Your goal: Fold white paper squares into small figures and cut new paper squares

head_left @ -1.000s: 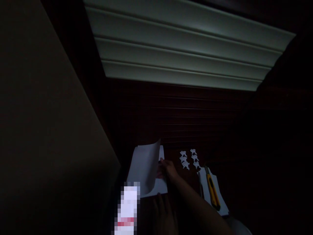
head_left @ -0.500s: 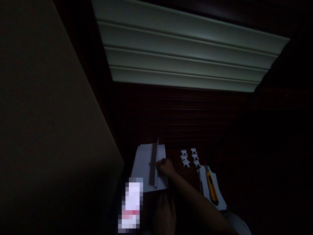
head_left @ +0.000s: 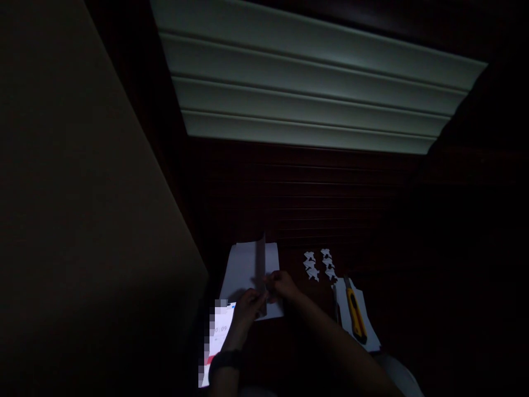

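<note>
A white paper sheet (head_left: 242, 264) lies on a paper stack, its right part bent up so that the edge (head_left: 261, 259) stands nearly upright. My right hand (head_left: 282, 285) pinches that raised edge from the right side. Just left of it, my left hand (head_left: 249, 303) reaches across the sheet with its fingers closed at the lower part of the same edge, close to the right fingertips. A dark band (head_left: 227, 359) circles my left wrist. The dim light hides the exact finger contact.
Small folded white paper shapes (head_left: 311, 266) stand in two columns right of the sheet. A yellow utility knife (head_left: 356, 317) rests on more white paper (head_left: 370, 325). A lit phone (head_left: 218, 336), partly blurred out, is by my left forearm. Slatted dark wood (head_left: 297, 198) rises behind.
The sheet's right part went from curling over leftward to standing upright. My left hand came up from the table's near side to the raised edge, passing over the phone. My right hand kept its pinch.
</note>
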Demonstrator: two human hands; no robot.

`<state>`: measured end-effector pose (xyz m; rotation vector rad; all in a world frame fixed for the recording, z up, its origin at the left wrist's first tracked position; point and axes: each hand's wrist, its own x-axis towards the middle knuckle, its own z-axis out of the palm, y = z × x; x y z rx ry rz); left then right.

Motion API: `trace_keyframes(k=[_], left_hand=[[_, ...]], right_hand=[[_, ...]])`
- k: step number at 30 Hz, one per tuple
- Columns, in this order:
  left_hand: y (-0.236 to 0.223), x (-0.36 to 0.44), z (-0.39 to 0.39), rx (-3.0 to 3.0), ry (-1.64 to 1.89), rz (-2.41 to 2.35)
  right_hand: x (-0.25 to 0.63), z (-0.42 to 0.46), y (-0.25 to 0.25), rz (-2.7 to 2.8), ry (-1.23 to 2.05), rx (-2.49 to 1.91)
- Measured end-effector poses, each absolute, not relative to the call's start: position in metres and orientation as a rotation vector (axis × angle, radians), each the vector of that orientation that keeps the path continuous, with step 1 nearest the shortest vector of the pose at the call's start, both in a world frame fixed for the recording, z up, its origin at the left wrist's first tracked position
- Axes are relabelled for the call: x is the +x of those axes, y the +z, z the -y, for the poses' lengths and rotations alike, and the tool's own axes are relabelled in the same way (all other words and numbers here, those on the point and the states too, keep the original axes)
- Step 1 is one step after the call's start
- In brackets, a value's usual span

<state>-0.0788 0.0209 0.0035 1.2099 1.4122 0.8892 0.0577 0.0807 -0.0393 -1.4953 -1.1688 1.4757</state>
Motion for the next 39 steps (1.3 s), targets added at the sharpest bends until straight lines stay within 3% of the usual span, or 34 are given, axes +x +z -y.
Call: trace_keyframes(k=[24, 33, 39], left_hand=[[-0.035, -0.086, -0.034, 0.978, 0.900, -1.226], [-0.030, -0.089, -0.033, 0.969, 0.934, -1.298], [-0.030, -0.090, -0.036, 1.055, 0.871, -1.411]], right_hand=[[0.067, -0.075, -0.053, 1.185, 1.559, -1.296], [0.066, -0.073, -0.052, 1.271, 1.405, -1.375], [0.073, -0.060, -0.038, 1.412, 1.052, -1.524]])
